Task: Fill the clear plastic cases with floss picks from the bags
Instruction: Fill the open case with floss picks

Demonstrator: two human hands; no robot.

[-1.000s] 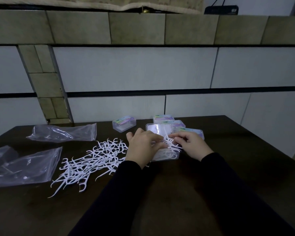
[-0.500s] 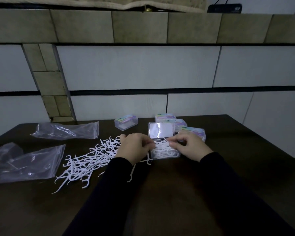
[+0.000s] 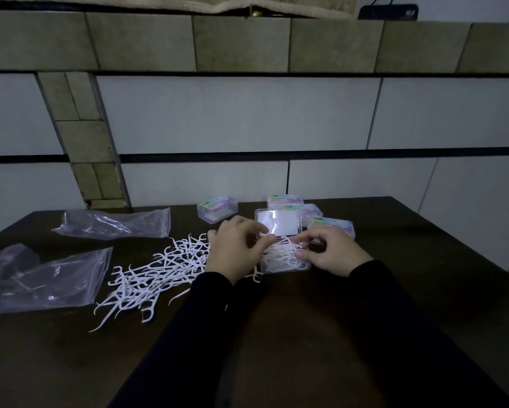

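Note:
An open clear plastic case (image 3: 288, 265) lies in the middle of the dark table, its lid (image 3: 279, 222) tipped back and several white floss picks inside. My left hand (image 3: 235, 250) hovers at its left edge, fingers curled and pinching floss picks over the case. My right hand (image 3: 332, 250) is at the case's right side, fingertips curled onto the picks in it. A loose pile of white floss picks (image 3: 156, 275) spreads to the left of my left hand.
Two clear plastic bags, one near the back left (image 3: 115, 223) and one at the left edge (image 3: 44, 281), lie flat. A closed case (image 3: 217, 208) stands behind the pile; several more closed cases (image 3: 331, 226) cluster behind the open one. The tiled wall rises behind the table (image 3: 424, 290).
The view has shifted slightly. Both hands stayed at the open case, working picks into it; more picks now lie inside the case.

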